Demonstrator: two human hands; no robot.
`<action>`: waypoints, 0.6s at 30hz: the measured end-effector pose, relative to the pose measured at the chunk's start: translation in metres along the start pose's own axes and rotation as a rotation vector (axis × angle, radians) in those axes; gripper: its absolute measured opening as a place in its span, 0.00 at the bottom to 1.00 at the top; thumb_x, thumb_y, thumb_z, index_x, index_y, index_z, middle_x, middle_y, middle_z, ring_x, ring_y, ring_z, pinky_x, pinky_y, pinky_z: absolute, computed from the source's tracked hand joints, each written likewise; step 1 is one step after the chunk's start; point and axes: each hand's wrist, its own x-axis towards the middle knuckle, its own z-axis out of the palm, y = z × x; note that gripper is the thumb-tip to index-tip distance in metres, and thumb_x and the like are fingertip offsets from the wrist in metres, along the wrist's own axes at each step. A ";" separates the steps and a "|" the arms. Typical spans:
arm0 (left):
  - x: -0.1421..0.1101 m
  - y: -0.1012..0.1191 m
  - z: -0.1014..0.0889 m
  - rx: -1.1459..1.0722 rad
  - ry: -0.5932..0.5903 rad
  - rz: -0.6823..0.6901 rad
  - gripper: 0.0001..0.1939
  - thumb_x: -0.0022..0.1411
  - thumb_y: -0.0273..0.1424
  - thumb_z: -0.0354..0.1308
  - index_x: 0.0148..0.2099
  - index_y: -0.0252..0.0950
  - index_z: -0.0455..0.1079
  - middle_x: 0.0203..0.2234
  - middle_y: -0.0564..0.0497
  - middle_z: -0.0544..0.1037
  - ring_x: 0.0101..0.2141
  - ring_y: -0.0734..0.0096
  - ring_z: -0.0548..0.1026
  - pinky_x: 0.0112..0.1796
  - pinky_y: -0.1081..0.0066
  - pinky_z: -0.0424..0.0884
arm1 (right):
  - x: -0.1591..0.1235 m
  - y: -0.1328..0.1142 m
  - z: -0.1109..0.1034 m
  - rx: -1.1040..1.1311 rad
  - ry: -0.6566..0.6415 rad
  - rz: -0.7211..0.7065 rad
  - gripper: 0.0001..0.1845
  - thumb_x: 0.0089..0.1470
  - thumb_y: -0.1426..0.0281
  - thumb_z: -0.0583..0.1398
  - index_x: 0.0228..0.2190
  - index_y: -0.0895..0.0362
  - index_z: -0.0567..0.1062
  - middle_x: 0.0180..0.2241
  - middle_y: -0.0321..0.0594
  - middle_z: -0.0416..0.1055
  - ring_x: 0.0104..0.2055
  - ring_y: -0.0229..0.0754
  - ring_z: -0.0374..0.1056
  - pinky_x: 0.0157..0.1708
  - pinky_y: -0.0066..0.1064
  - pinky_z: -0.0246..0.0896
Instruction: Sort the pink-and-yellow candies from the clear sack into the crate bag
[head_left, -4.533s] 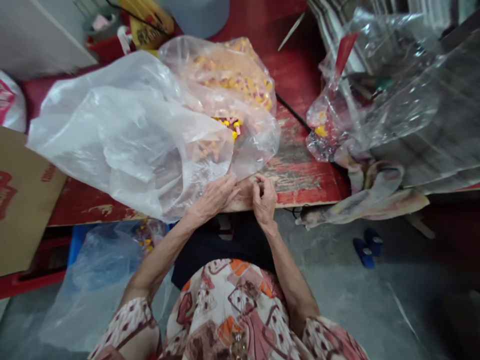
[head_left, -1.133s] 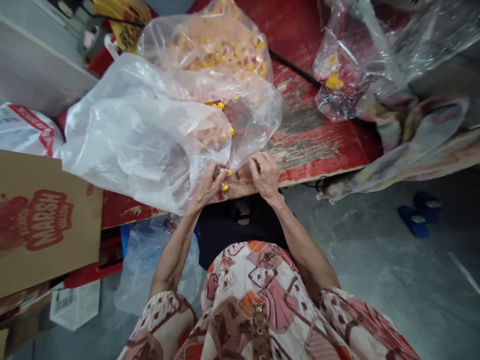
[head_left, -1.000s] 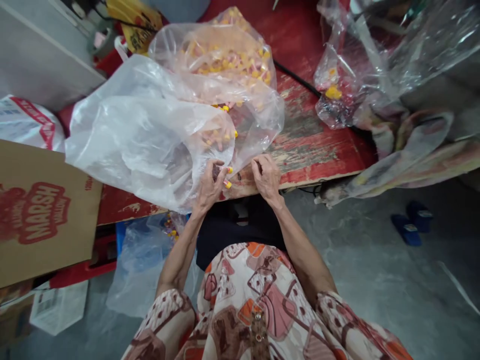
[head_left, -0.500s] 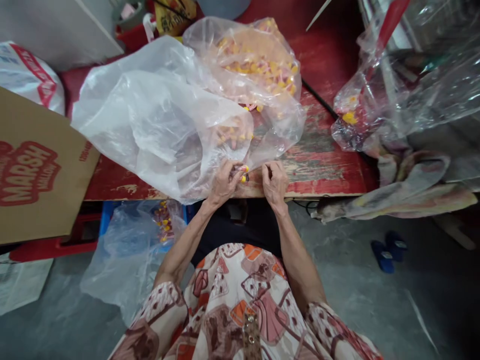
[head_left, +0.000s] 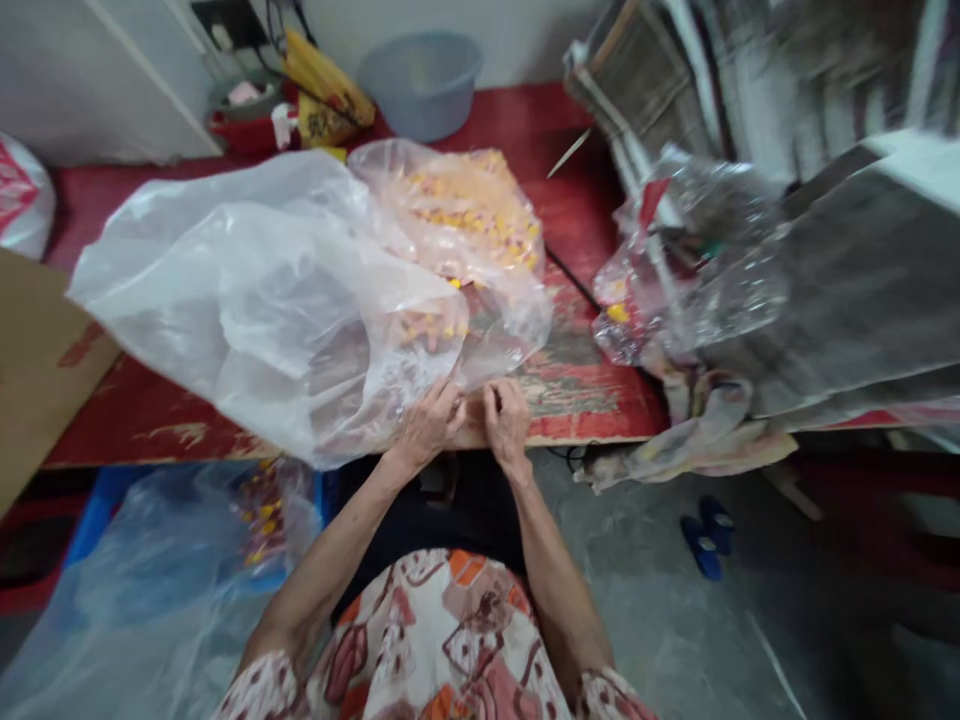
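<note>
At the front edge of a red table, my left hand [head_left: 429, 428] is closed, its fingers curled beside the rim of a milky plastic bag [head_left: 277, 300]. Whatever lies in those fingers is hidden. My right hand [head_left: 508, 418] is closed too, thumb against the fingers, a short gap to the right. It is close to the lower edge of a clear plastic bag [head_left: 502, 335]. Small pieces with yellow and pink parts [head_left: 472, 215] fill the back of that clear bag. A few similar pieces [head_left: 431, 328] show at the milky bag's mouth.
Below the table at left, a blue crate [head_left: 319, 497] holds more plastic and yellow-red pieces [head_left: 261, 510]. A cardboard box [head_left: 45, 350] stands at far left. A grey basin [head_left: 424, 85] sits at the back. Crumpled clear plastic [head_left: 720, 270] and a stained cloth [head_left: 690, 450] lie right.
The view has tilted up and turned right, so everything sits lower and further left. The small yellow-ended pieces by my left fingers no longer show. Both hands keep about the same place at the table edge.
</note>
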 end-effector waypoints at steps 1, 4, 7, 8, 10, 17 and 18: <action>0.002 -0.001 0.003 -0.004 0.052 0.010 0.06 0.74 0.27 0.57 0.42 0.39 0.74 0.39 0.48 0.79 0.37 0.66 0.79 0.37 0.71 0.72 | 0.000 -0.002 -0.001 -0.003 -0.012 -0.001 0.17 0.75 0.65 0.51 0.36 0.53 0.76 0.39 0.43 0.76 0.44 0.46 0.71 0.48 0.35 0.66; 0.010 -0.005 0.014 -0.016 0.221 0.079 0.12 0.76 0.29 0.55 0.36 0.40 0.73 0.31 0.50 0.77 0.32 0.65 0.77 0.35 0.69 0.69 | 0.002 -0.005 0.001 -0.038 -0.029 0.006 0.18 0.75 0.68 0.50 0.35 0.52 0.76 0.39 0.43 0.76 0.43 0.46 0.72 0.46 0.36 0.67; 0.014 -0.004 0.024 -0.009 0.307 0.161 0.16 0.77 0.29 0.53 0.34 0.40 0.73 0.30 0.49 0.77 0.34 0.63 0.77 0.37 0.68 0.70 | 0.006 -0.004 0.005 -0.081 -0.027 0.018 0.16 0.75 0.70 0.52 0.37 0.52 0.78 0.39 0.41 0.76 0.42 0.45 0.72 0.46 0.34 0.68; 0.015 -0.003 0.026 -0.009 0.332 0.175 0.17 0.77 0.29 0.52 0.34 0.40 0.74 0.30 0.49 0.78 0.34 0.63 0.77 0.38 0.67 0.70 | 0.007 -0.003 0.007 -0.093 -0.017 0.017 0.16 0.75 0.70 0.53 0.38 0.52 0.78 0.39 0.41 0.77 0.42 0.44 0.72 0.46 0.33 0.68; 0.016 -0.002 0.027 -0.001 0.383 0.195 0.17 0.78 0.30 0.52 0.36 0.40 0.76 0.31 0.49 0.79 0.31 0.65 0.76 0.35 0.68 0.68 | 0.009 -0.003 0.008 -0.110 0.001 0.011 0.14 0.74 0.70 0.54 0.39 0.51 0.78 0.39 0.39 0.77 0.43 0.43 0.73 0.47 0.32 0.69; 0.025 -0.014 0.022 0.083 0.444 0.283 0.18 0.79 0.28 0.51 0.35 0.39 0.76 0.28 0.52 0.78 0.23 0.69 0.73 0.26 0.69 0.62 | 0.011 -0.006 0.008 -0.137 0.053 -0.029 0.13 0.73 0.72 0.56 0.36 0.52 0.78 0.37 0.38 0.77 0.40 0.42 0.74 0.43 0.31 0.69; 0.026 -0.016 0.022 0.082 0.451 0.283 0.17 0.78 0.27 0.52 0.36 0.39 0.76 0.29 0.51 0.79 0.24 0.69 0.74 0.26 0.70 0.62 | 0.011 -0.006 0.008 -0.136 0.061 -0.035 0.13 0.73 0.72 0.56 0.36 0.52 0.78 0.37 0.38 0.77 0.40 0.42 0.74 0.43 0.30 0.69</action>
